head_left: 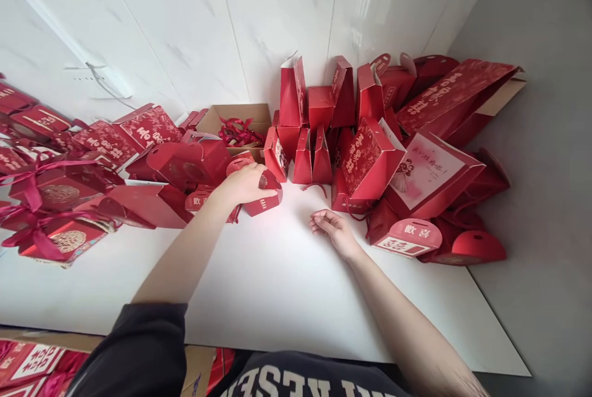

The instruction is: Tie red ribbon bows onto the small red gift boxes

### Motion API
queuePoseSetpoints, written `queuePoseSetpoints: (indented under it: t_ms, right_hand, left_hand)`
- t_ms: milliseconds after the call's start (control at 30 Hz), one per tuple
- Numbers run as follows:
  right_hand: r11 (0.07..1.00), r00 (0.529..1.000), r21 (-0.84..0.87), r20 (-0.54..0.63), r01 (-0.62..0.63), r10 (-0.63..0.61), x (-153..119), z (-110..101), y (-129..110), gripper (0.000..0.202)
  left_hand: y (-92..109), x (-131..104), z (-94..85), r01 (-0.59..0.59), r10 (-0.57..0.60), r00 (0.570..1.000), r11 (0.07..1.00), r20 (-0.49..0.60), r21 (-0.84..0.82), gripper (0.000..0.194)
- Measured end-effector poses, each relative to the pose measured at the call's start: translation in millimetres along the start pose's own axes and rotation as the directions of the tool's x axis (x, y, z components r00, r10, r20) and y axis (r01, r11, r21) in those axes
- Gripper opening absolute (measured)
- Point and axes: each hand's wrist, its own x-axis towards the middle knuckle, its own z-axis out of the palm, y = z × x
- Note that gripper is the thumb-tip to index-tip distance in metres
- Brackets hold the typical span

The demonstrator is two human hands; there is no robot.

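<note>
My left hand [247, 186] lies over a small red box [263, 201] near the middle of the white table [277, 286], thumb and fingers on its top and side. Part of the box is hidden under the hand. To the right, my right hand [333, 229] hovers low over the table with its fingers loosely curled; nothing clear shows in them. A short red cord [317, 187] lies just beyond it, by the standing red boxes [303, 159]. Right of that hand is a pink-topped red box [407, 237].
Red gift boxes crowd the left side, some with magenta ribbons [32, 190], and more are piled at the right. A cardboard box [210, 121] of red ribbon stands at the tiled wall. Below the front edge, more red boxes [37, 363] show.
</note>
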Motion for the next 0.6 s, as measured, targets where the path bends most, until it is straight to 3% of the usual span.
queuePoseSetpoints:
  t_ms: [133,300,400,467,600]
  right_hand:
    - [0.999,1.000,-0.035,0.019,0.019,-0.018,1.7,1.8,2.0,0.034]
    - [0.989,0.992,-0.099,-0.049,0.109,-0.114,2.1,4.4,4.2,0.033]
    - [0.970,0.964,-0.152,-0.161,0.188,-0.212,-1.0,3.3,0.7,0.030]
    - [0.952,0.935,-0.203,-0.227,0.228,-0.272,-5.4,2.7,-4.1,0.027]
    - [0.870,0.826,-0.384,-0.343,0.310,-0.446,-17.1,6.3,-15.6,0.022]
  left_hand:
    - [-5.1,19.2,18.1,0.076,-0.074,0.997,0.988,-0.026,0.135,0.082]
    - [11.4,8.7,30.8,0.051,-0.053,0.999,0.982,0.006,0.179,0.086]
    - [31.0,-0.8,51.5,0.046,-0.029,0.989,0.992,-0.144,0.117,0.079]
    - [43.7,-8.3,66.0,-0.002,0.007,0.972,1.000,-0.236,0.020,0.072]
    - [56.4,-27.8,88.0,-0.281,0.186,0.930,0.916,-0.316,-0.287,0.078]
